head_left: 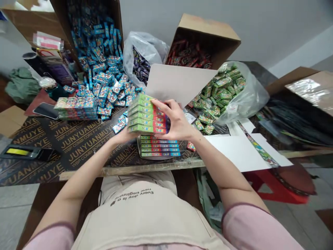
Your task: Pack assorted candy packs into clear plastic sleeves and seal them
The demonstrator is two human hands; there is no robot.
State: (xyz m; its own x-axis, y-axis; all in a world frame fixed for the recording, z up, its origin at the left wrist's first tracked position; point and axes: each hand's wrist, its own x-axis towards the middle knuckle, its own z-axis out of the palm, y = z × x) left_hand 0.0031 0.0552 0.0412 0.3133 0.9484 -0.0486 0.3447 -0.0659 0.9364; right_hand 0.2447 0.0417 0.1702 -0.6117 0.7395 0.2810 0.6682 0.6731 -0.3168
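Note:
Between my two hands is a block of small printed boxes, green on the left and red on the right, with a clear-film shine on its left side. My right hand clasps its right end, thumb and fingers around it. At the lower left, my left hand grips the other end, its fingers mostly hidden by the block. Just below, more rows of small green, blue and purple boxes lie near the table edge. A blank white card panel stands tilted behind my hands.
Loose blue boxes spill from a carton at the left. A stacked block lies beside a phone. Plastic bags hold purple packs and green packs; red packs fill a carton. White card sheets lie right.

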